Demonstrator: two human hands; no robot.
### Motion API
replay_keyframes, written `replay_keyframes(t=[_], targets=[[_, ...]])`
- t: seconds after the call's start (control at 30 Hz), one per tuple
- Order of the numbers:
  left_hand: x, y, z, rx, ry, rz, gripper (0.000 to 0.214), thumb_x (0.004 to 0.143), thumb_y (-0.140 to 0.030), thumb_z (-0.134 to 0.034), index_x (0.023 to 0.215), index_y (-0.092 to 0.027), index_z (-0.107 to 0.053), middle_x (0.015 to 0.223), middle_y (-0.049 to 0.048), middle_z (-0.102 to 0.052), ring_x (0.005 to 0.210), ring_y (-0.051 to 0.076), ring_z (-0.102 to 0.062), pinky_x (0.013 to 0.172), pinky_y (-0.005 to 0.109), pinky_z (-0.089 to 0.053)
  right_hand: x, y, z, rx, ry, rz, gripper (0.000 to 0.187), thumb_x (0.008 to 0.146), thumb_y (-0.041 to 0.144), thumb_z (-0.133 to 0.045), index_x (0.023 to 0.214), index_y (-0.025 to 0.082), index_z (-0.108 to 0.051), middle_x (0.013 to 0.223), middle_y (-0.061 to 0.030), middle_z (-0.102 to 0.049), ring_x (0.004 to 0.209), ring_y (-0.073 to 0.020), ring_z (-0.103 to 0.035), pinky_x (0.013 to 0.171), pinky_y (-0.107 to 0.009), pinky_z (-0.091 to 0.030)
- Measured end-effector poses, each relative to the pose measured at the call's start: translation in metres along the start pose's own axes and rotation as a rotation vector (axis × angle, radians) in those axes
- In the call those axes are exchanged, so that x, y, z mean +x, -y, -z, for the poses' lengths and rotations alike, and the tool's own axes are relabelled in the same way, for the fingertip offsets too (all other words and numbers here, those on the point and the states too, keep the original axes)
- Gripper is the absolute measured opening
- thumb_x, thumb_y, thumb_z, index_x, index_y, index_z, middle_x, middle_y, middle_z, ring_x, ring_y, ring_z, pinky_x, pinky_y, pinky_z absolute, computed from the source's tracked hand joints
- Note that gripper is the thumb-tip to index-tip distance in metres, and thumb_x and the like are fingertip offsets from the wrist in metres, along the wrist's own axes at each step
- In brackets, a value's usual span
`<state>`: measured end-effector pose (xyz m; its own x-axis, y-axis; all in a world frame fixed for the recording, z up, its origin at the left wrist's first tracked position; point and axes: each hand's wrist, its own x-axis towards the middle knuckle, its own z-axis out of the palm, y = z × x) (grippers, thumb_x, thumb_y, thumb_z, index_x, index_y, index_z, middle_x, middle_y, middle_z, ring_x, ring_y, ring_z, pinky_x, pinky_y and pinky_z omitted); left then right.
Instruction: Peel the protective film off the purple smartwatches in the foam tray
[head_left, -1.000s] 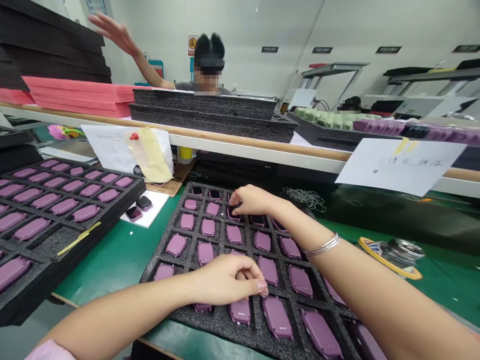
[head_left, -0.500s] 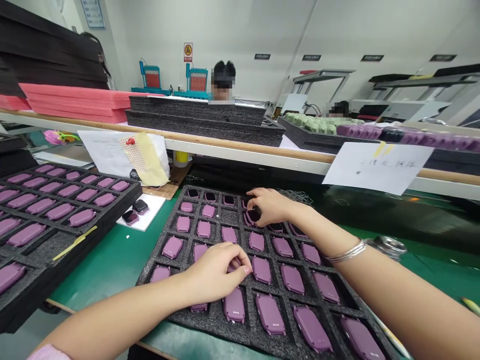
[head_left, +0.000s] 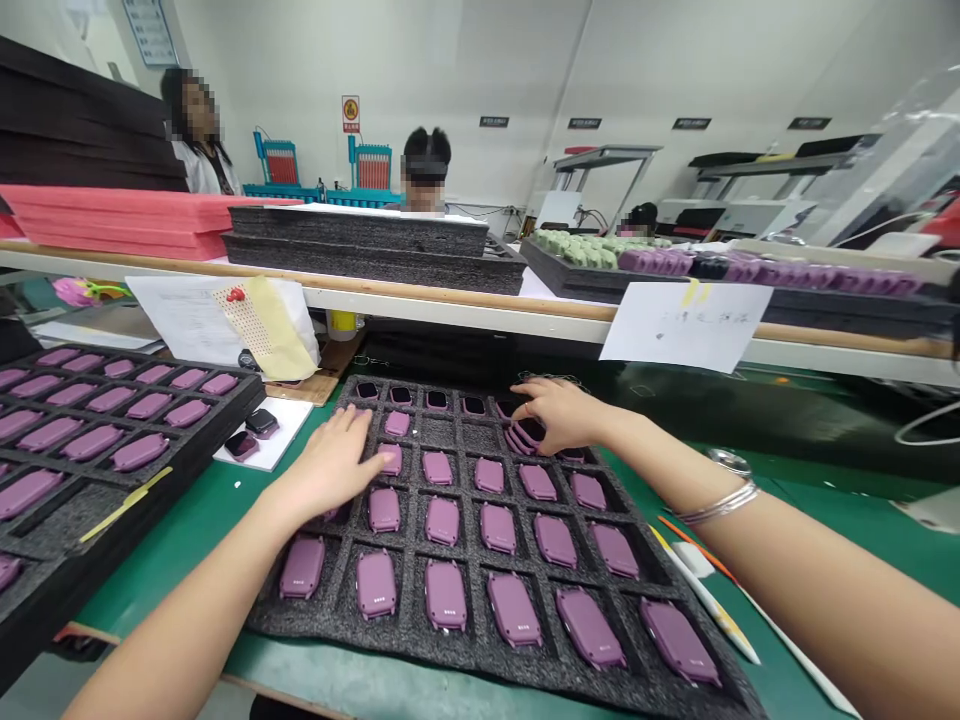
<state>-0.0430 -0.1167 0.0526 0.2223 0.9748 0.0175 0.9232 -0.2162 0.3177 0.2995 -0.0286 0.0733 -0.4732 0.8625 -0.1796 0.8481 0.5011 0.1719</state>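
Note:
A black foam tray (head_left: pixel 465 640) on the green bench holds rows of purple watch bodies (head_left: pixel 445 592) lying face down. Its far row shows dark screens (head_left: pixel 399 394) face up. My left hand (head_left: pixel 341 462) lies flat on the tray's left side, fingers stretched out over the purple bodies there and holding nothing. My right hand (head_left: pixel 561 412) reaches to the far right of the tray, and its curled fingers pinch a purple watch body (head_left: pixel 527 437) tilted up out of its pocket in the second row. A silver bangle (head_left: pixel 724 502) sits on my right wrist.
A second foam tray (head_left: pixel 112 500) of purple bodies stands at the left. Two loose watches (head_left: pixel 253 432) lie on a white sheet between the trays. Pens (head_left: pixel 701 585) lie right of the tray. A shelf (head_left: pixel 465 305) with foam stacks and a paper sign (head_left: pixel 684 325) crosses behind; people work beyond it.
My left hand left the near middle of the tray, moved to its far left and opened flat. My right hand shifted rightward along the far rows, one pocket at a time.

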Motion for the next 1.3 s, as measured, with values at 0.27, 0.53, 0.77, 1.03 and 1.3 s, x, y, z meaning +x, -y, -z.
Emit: replay_keyframes(t=[0.27, 0.53, 0.77, 1.03, 1.3], targets=[[0.035, 0.035, -0.031, 0.018, -0.051, 0.061, 0.078, 0.095, -0.057, -0.035, 0.15, -0.002, -0.036, 0.16, 0.024, -0.029, 0.151, 0.04, -0.021, 0.118, 0.057, -0.024, -0.004, -0.005, -0.011, 0.014, -0.001, 0.002, 0.036, 0.09, 0.038, -0.069, 0.12, 0.019, -0.065, 0.147, -0.0107, -0.051, 0.135, -0.0304, -0.046, 0.111, -0.055, -0.038], [0.063, 0.059, -0.017, -0.075, -0.184, -0.052, 0.05, 0.089, -0.042, -0.053, 0.127, -0.012, -0.062, 0.132, 0.0179, -0.066, 0.125, 0.035, -0.059, 0.109, 0.049, -0.043, -0.028, -0.039, -0.013, -0.005, 0.079, -0.151, 0.035, 0.09, 0.035, -0.069, 0.12, 0.019, -0.065, 0.145, -0.0107, -0.052, 0.133, -0.0308, -0.049, 0.108, -0.056, -0.041], [0.063, 0.067, -0.01, -0.301, -0.199, -0.169, 0.053, 0.078, -0.044, -0.066, 0.124, -0.018, -0.063, 0.133, 0.0108, -0.066, 0.127, 0.03, -0.058, 0.113, 0.044, -0.041, -0.029, -0.036, -0.029, 0.078, 0.047, -0.166, 0.03, 0.095, 0.034, -0.063, 0.121, 0.019, -0.063, 0.134, -0.0099, -0.06, 0.117, -0.0252, -0.06, 0.098, -0.048, -0.052], [0.029, 0.0, 0.013, -0.723, -0.193, -0.18, 0.056, 0.085, -0.056, -0.06, 0.128, -0.019, -0.059, 0.138, 0.0129, -0.061, 0.128, 0.029, -0.057, 0.111, 0.046, -0.043, -0.038, 0.014, 0.009, 0.326, -0.445, -0.016, 0.035, 0.067, 0.026, -0.082, 0.099, 0.018, -0.072, 0.128, -0.0126, -0.066, 0.128, -0.0333, -0.056, 0.112, -0.049, -0.043], [-0.013, -0.09, 0.005, -1.699, 0.461, -0.068, 0.063, 0.091, -0.068, -0.05, 0.124, -0.016, -0.06, 0.121, 0.0156, -0.069, 0.107, 0.023, -0.067, 0.101, 0.042, -0.051, -0.051, 0.12, 0.031, 0.747, -0.861, 0.339, 0.047, 0.069, 0.027, -0.078, 0.113, 0.024, -0.063, 0.12, -0.0064, -0.072, 0.119, -0.0269, -0.065, 0.105, -0.043, -0.052]])
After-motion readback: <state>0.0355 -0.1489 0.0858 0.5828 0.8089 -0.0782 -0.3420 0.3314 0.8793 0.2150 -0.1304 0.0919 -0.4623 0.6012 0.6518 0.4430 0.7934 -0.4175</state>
